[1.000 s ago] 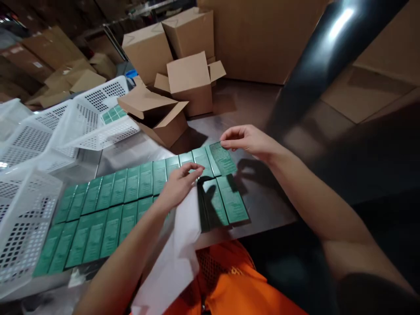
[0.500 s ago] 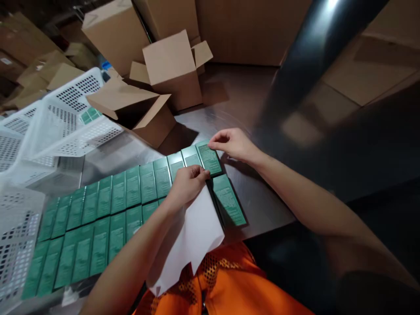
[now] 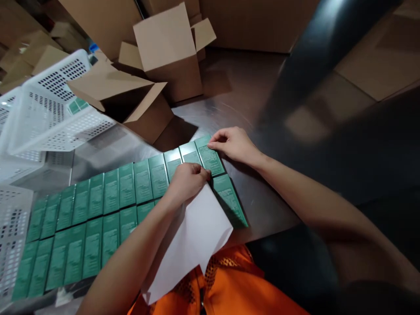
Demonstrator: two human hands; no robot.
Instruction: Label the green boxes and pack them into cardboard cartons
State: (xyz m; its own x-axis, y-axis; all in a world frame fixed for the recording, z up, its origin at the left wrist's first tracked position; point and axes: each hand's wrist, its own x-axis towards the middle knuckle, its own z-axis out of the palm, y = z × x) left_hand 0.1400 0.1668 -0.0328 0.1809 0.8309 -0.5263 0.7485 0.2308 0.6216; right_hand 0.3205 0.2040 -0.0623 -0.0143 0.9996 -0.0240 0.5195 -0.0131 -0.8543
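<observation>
Two rows of slim green boxes (image 3: 110, 192) lie side by side on the metal table, with fine print on their upward faces. My left hand (image 3: 188, 181) pinches the top edge of a white paper sheet (image 3: 200, 227), which hangs over part of the near row and down to my orange vest. At the far row's right end, my right hand (image 3: 232, 143) has thumb and forefinger pressed together at the upper right corner of the last green box (image 3: 211, 159). Anything small between those fingertips is hidden. The near row's end box (image 3: 231, 199) lies partly in shadow.
Behind the rows stand an open carton (image 3: 149, 118) and a second carton (image 3: 175, 76) with raised flaps. White perforated baskets (image 3: 65, 135) are at the left, one with green-printed pieces inside. The metal table (image 3: 259, 205) ends at its front edge near my body.
The view has shifted a little, so the cartons and baskets sit higher and further left. Both hands keep nearly the same hold, and the paper's lower corner has swung slightly right.
</observation>
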